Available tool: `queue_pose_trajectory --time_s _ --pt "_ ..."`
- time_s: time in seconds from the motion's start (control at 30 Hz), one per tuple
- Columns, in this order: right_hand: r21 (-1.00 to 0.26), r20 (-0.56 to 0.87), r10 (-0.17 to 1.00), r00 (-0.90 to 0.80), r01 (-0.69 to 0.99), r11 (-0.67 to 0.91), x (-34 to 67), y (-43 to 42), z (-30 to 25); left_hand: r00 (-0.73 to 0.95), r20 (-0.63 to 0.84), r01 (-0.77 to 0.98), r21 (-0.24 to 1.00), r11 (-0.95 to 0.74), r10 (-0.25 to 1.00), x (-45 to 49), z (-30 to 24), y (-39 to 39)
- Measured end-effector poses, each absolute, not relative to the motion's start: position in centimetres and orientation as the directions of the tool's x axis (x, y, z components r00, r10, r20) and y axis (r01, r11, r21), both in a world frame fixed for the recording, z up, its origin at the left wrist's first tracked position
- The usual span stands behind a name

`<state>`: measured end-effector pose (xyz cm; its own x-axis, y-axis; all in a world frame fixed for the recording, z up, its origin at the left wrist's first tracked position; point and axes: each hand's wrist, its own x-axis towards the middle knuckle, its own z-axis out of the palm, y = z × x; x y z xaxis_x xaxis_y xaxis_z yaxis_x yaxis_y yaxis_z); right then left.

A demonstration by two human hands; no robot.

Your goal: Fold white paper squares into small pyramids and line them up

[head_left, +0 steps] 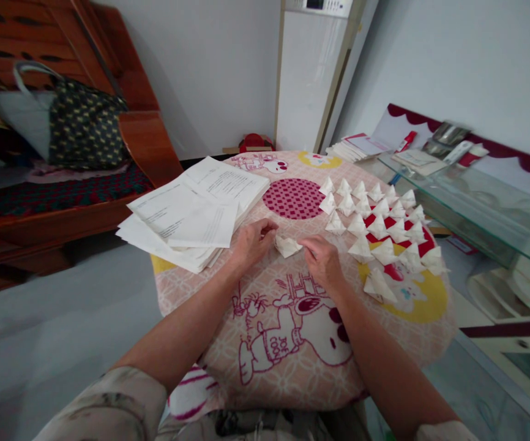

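Between my two hands, over the middle of the round table, is a small folded paper boat (288,246). My left hand (254,242) is closed with thumb and fingers pinched at the boat's left end. At its right end, the fingers of my right hand (322,260) pinch the tip. To the right, several similar paper boats (385,252) stand in rows on the cloth. A pile of printed paper sheets (191,214) lies left of my hands, its top sheets askew.
A pink patterned tablecloth (292,383) covers the table. A glass-topped cabinet (489,214) with small items stands close on the right. On the left is a wooden bench (148,144) with a dark patterned bag (88,122). A tall white appliance (308,73) stands behind.
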<state>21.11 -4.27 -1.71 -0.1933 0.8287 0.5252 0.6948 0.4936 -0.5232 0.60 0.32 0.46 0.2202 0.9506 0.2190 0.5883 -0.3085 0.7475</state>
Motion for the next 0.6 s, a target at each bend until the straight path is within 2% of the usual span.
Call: queue_pose_trajectory --time_s 0.23,0.4,0.47,0.6 --pt "-0.486 0.494 0.849 -0.185 0.751 0.447 21.1 -4.3 -1.9 0.209 0.167 0.671 0.693 -0.265 0.964 0.6 0.3 0.6" --pt "-0.476 0.617 0.786 -0.029 0.782 0.402 22.6 -6.1 0.1 0.223 0.169 0.682 0.677 -0.277 0.96 0.3 0.0 1.0" --pt "-0.488 0.652 0.754 0.08 0.805 0.337 24.0 -7.8 1.2 0.232 0.167 0.689 0.667 -0.283 0.958 0.2 -0.2 1.2" --pt "-0.5 0.632 0.713 0.304 0.863 0.075 27.7 -12.1 2.6 0.24 0.165 0.711 0.641 -0.289 0.957 0.2 -0.5 1.6"
